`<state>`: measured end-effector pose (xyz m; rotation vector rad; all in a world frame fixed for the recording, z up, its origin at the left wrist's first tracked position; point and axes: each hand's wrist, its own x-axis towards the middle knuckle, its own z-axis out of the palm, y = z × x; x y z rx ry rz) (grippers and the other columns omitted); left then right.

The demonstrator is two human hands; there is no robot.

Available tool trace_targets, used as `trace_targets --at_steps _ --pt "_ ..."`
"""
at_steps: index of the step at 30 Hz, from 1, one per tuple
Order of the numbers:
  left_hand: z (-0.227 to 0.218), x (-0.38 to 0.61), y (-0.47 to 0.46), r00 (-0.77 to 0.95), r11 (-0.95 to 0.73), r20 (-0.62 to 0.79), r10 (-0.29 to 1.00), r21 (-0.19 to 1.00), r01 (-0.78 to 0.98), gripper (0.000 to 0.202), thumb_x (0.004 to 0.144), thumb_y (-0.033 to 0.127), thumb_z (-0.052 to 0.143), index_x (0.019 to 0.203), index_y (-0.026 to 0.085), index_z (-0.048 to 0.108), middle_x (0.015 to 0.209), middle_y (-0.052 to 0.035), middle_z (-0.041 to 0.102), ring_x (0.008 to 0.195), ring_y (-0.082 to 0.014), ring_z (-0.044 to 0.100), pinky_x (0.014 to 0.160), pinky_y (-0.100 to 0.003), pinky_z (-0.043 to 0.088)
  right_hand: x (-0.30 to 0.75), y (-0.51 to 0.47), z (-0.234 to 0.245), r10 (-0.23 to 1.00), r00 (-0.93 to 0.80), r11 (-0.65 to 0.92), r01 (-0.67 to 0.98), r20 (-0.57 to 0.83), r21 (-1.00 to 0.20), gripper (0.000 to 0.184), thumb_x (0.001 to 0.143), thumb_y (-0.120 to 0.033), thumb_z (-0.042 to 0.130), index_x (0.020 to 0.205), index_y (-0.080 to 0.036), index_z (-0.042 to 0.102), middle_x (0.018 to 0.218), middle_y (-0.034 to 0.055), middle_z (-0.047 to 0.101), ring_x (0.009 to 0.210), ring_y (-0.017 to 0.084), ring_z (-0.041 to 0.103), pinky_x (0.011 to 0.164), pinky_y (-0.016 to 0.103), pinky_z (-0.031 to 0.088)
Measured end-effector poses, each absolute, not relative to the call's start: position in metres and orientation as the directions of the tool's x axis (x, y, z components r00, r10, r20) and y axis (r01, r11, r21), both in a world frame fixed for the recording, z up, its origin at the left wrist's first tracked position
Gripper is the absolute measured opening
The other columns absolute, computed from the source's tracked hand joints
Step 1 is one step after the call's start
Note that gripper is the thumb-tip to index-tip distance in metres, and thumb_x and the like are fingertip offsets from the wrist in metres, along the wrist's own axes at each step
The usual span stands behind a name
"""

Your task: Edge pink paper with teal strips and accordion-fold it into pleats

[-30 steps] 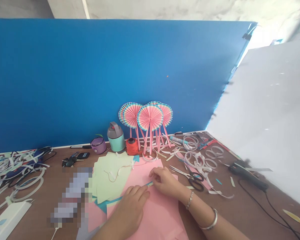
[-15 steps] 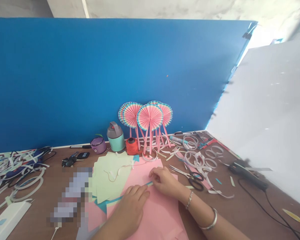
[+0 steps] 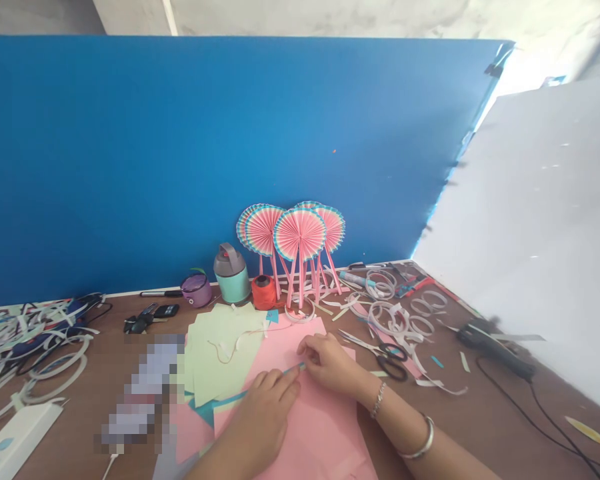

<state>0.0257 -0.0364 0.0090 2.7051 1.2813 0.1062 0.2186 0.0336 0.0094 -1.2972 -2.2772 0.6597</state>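
Observation:
A pink sheet of paper [image 3: 325, 427] with a blue-edged far side lies in front of me. My left hand [image 3: 265, 413] rests flat across it, fingers stretched along the blue edge. Just to the right, my right hand [image 3: 327, 363] has thumb and fingertips pinched together at the end of that edge; its fingers partly hide what they grip. Pale green sheets [image 3: 223, 353] and another pink sheet [image 3: 287, 340] lie beyond my hands. Scissors [image 3: 375, 350] with black handles lie to the right of my right hand.
Pink pleated paper fans [image 3: 300, 235] stand by the blue partition, beside a teal-grey container [image 3: 231, 277] and a red spool [image 3: 264, 293]. Paper strip coils [image 3: 390, 320] and a corded glue gun [image 3: 497, 347] lie right. A white power strip [image 3: 20, 440] sits at left.
My left fingers have shifted very slightly along the edge, and a little more blue shows between my hands. My right hand stays in place.

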Motion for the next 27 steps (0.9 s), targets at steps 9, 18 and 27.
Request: trace_targets --at_steps 9,18,27 --pt "0.019 0.033 -0.038 0.619 -0.604 -0.049 0.784 0.169 0.778 0.048 0.081 0.007 0.038 0.123 0.027 0.046 0.141 0.0021 0.041 0.099 -0.0209 0.041 0.086 -0.035 0.034 0.217 0.033 0.011 0.869 -0.474 0.466 0.685 0.144 -0.560 0.030 0.066 -0.003 0.047 0.087 -0.019 0.062 0.068 -0.0012 0.059 0.066 0.013 0.051 0.075 0.027 0.032" --pt "0.017 0.032 -0.038 0.619 -0.608 -0.017 0.786 0.162 0.777 0.046 0.080 0.006 0.039 0.121 0.026 0.047 0.141 0.0023 0.041 0.100 -0.0216 0.041 0.088 -0.037 0.033 0.232 0.040 0.018 0.882 -0.460 0.442 0.732 0.102 -0.519 0.019 0.069 -0.009 0.051 0.081 -0.018 0.063 0.073 0.0019 0.063 0.072 0.015 0.055 0.074 0.027 0.031" --pt "0.016 0.032 -0.037 0.620 -0.609 -0.026 0.784 0.161 0.777 0.043 0.081 0.009 0.039 0.120 0.025 0.049 0.140 0.0007 0.043 0.102 -0.0227 0.042 0.089 -0.038 0.033 0.240 0.045 0.015 0.890 -0.448 0.419 0.733 0.083 -0.535 0.015 0.070 -0.012 0.052 0.077 -0.019 0.064 0.075 0.0011 0.067 0.074 0.015 0.057 0.077 0.028 0.032"
